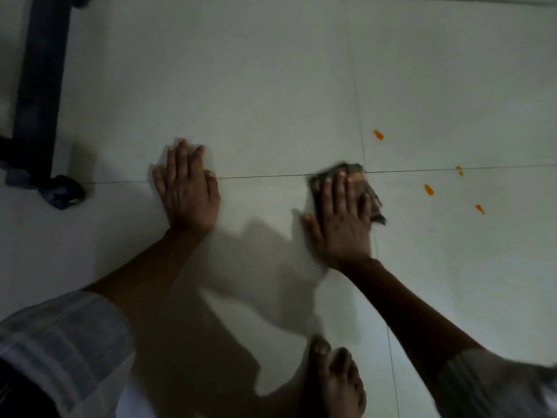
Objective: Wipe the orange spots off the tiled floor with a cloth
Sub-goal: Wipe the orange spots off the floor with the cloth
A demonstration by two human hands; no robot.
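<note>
Right hand (342, 218) fingers splayed flat, pressing dark crumpled cloth (358, 182) to pale tiled floor (271, 86); left hand (188, 191) flat, bracing. Four orange spots (428, 190) lie beyond right fingertips — stained cloth risks smearing; blur suggests fast strokes that could skip some.

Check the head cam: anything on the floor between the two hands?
Nothing: in the head view the tile between the left hand and the right hand on the cloth is bare, crossed only by a grout line and shadow.
</note>
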